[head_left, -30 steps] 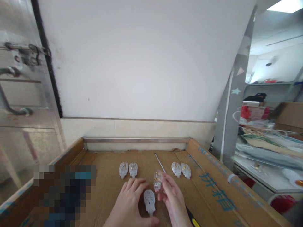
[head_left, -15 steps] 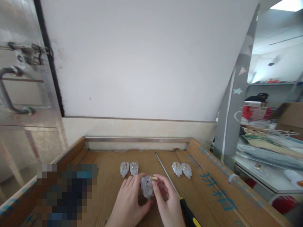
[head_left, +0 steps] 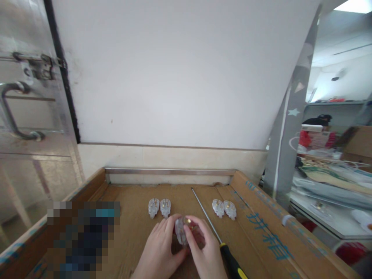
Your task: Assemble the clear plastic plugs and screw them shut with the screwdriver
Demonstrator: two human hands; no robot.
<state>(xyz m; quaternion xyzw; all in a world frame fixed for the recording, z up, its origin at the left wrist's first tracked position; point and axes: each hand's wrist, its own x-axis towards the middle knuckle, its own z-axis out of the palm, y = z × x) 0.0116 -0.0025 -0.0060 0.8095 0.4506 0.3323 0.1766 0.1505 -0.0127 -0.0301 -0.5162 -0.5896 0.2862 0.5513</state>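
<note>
My left hand (head_left: 160, 252) and my right hand (head_left: 203, 252) meet low in the middle of the view over a cardboard surface (head_left: 130, 228). Both close around one clear plastic plug (head_left: 180, 228) with a brass pin showing, pressed between their fingertips. Two clear plug halves (head_left: 159, 207) lie side by side just beyond my left hand. Another pair of plug halves (head_left: 223, 208) lies beyond my right hand. A screwdriver (head_left: 216, 236) with a long metal shaft and a black and yellow handle lies right of my right hand.
The cardboard is a flattened box with raised flaps left and right and blue print (head_left: 269, 238) on the right flap. A white wall rises behind it. A metal door with a handle (head_left: 14, 116) stands at the left. A cluttered table (head_left: 328, 182) is at the right.
One second ago one plug half lay on the cardboard and my right hand held another. Both hands have since brought them together and now grip a single plug. The screwdriver lies free.
</note>
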